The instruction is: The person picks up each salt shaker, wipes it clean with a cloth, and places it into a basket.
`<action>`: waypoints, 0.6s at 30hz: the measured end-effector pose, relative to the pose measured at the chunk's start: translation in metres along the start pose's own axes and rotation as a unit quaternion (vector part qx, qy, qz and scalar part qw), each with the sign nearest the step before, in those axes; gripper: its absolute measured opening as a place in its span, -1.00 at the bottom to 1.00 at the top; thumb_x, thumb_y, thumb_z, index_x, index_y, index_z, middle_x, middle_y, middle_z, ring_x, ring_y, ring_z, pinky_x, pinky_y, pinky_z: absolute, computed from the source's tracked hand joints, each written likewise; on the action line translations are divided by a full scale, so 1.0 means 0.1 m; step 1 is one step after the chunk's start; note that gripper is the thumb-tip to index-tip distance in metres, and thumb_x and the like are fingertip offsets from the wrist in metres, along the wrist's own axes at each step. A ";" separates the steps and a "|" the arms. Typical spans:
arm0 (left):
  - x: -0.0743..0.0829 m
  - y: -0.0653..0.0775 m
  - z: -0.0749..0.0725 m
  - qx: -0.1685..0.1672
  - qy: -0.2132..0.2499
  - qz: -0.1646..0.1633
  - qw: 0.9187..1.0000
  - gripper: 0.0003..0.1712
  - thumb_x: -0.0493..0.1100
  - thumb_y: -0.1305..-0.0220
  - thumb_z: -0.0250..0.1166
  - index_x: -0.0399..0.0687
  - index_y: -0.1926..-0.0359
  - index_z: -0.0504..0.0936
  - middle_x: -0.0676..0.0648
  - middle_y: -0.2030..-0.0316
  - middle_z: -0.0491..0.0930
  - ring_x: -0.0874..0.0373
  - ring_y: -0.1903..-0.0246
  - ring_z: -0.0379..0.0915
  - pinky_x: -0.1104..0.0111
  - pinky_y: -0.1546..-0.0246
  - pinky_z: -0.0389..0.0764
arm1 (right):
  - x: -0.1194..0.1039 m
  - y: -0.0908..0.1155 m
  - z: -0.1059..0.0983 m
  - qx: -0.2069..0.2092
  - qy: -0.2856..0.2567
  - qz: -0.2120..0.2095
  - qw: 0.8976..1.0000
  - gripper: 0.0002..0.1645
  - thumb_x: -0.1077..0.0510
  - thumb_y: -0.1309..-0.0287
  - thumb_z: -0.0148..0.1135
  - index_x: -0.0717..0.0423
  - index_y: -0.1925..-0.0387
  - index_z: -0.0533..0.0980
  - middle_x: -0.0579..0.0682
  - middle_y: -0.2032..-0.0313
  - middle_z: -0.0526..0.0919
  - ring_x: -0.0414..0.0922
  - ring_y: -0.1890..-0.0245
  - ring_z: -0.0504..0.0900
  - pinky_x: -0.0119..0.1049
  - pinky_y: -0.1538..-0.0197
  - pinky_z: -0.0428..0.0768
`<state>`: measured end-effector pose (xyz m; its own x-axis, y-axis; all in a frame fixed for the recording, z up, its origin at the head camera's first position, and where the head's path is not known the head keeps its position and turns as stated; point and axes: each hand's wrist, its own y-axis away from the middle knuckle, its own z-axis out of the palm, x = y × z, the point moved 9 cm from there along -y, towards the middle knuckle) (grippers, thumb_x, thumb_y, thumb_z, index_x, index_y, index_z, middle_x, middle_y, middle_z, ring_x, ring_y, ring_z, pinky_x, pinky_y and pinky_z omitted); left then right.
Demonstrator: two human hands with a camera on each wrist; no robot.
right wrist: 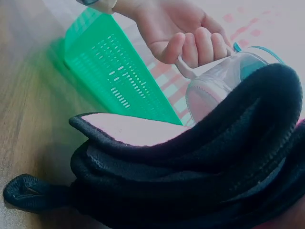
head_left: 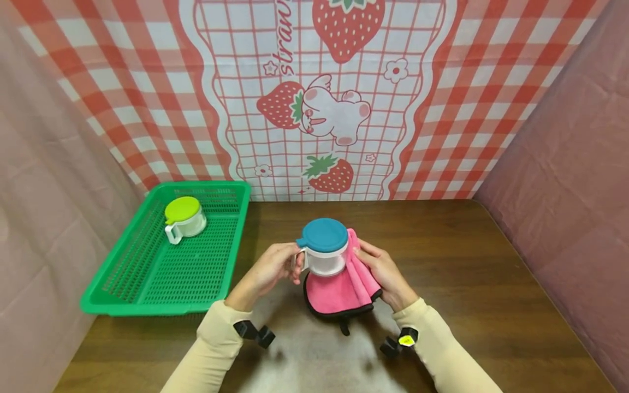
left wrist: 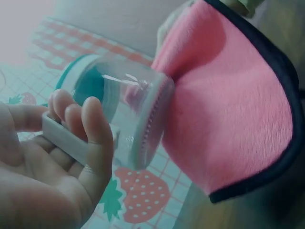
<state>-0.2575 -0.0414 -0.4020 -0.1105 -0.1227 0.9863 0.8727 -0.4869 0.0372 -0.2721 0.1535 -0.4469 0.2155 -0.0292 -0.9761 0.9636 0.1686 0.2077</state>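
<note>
A clear seasoning jar [head_left: 326, 263] with a blue lid is held above the table in front of me. My left hand [head_left: 272, 268] grips its white handle [left wrist: 66, 138], fingers curled through the loop. On the jar's other side, my right hand [head_left: 385, 271] pinches a pink cloth [head_left: 339, 295] with black edging against the jar wall. The cloth drapes down below the jar, its black hanging loop [right wrist: 31, 193] showing in the right wrist view. Most of my right hand is hidden behind the cloth there.
A green plastic basket [head_left: 236, 262] stands at the left of the wooden table [head_left: 457, 262]. Inside it, toward the back, sits a similar jar with a lime-green lid [head_left: 183, 209]. A strawberry-print curtain [head_left: 314, 164] hangs behind the table, with pink cloth walls at both sides.
</note>
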 end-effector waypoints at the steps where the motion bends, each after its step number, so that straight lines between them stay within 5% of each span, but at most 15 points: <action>1: 0.00 0.01 0.01 -0.003 0.003 -0.003 1.000 -0.67 -0.20 -0.38 -0.16 -0.09 0.53 0.39 0.08 0.64 0.39 0.31 0.62 0.33 0.43 0.52 0.52 | 0.01 0.00 0.00 0.000 -0.003 0.000 1.000 -0.40 0.13 -0.40 -0.03 0.13 -0.42 0.22 0.20 -0.35 0.34 -0.43 0.11 0.59 -0.52 0.02 0.56; 7: -0.01 0.03 0.09 -0.030 0.047 -0.021 0.998 -0.67 -0.22 -0.41 -0.19 -0.04 0.50 0.37 0.10 0.62 0.36 0.33 0.60 0.25 0.56 0.62 0.26 | 0.03 -0.02 0.00 0.005 -0.005 0.000 1.000 -0.40 0.11 -0.40 -0.02 0.14 -0.41 0.22 0.21 -0.35 0.34 -0.44 0.10 0.58 -0.53 0.01 0.55; 12: -0.02 0.06 0.15 -0.043 0.066 -0.030 0.996 -0.65 -0.25 -0.43 -0.19 -0.02 0.49 0.41 0.08 0.61 0.38 0.33 0.58 0.26 0.59 0.63 0.23 | 0.03 -0.01 0.00 0.009 -0.013 0.003 1.000 -0.39 0.11 -0.42 -0.04 0.15 -0.43 0.18 0.23 -0.37 0.31 -0.45 0.10 0.57 -0.53 0.01 0.56; 18: -0.04 0.05 0.08 0.019 0.107 -0.036 0.993 -0.67 -0.25 -0.34 -0.18 -0.06 0.57 0.35 0.07 0.66 0.30 0.31 0.66 0.14 0.61 0.73 0.13 | 0.04 -0.02 0.00 0.016 -0.009 0.006 1.000 -0.41 0.09 -0.40 0.01 0.13 -0.40 0.26 0.19 -0.30 0.40 -0.40 0.15 0.60 -0.51 0.04 0.58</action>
<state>-0.2490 -0.0365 -0.4048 -0.2677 -0.2720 0.9243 0.8756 -0.4689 0.1156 -0.2730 0.1530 -0.4509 0.2303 -0.0442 -0.9721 0.9652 0.1375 0.2224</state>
